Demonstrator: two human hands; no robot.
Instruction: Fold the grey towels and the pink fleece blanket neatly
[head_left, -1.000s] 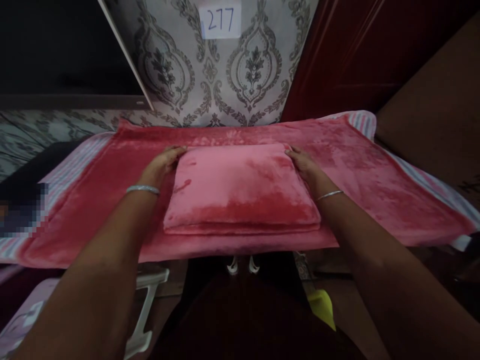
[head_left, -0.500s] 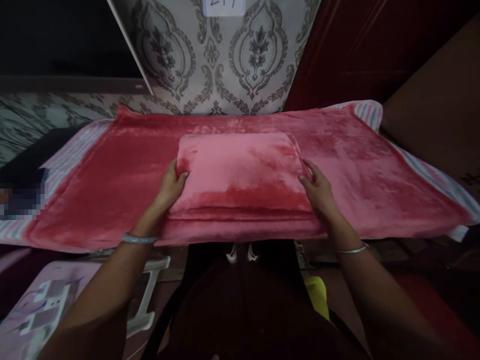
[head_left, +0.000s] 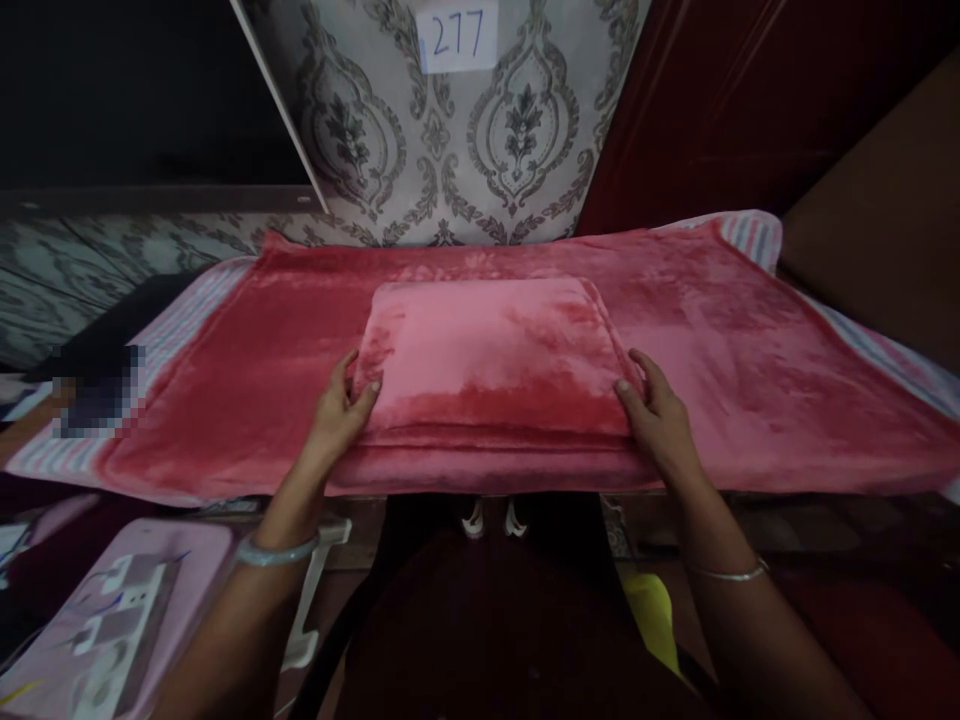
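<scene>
A pink and red plush blanket [head_left: 487,350], folded into a thick rectangle, lies in the middle of the view. My left hand [head_left: 341,410] grips its left side near the front corner, thumb on the edge. On the opposite side my right hand [head_left: 660,410] holds the right edge the same way, with the thumb on top and fingers along the side. Some fingertips are hidden against the plush. Beneath it spreads a larger red and pink plush cover [head_left: 255,380] over the table.
Striped cloth [head_left: 180,310] shows at the cover's ends. Behind stand a patterned wall with a paper marked 277 [head_left: 459,36], a dark screen [head_left: 142,100] and a red door [head_left: 720,110]. At lower left, a power strip [head_left: 127,620] lies on a pink stool [head_left: 195,545].
The view has tilted up, bringing the whole paper number into sight. Both hands have slid slightly toward the near corners of the folded blanket, which stays folded in place.
</scene>
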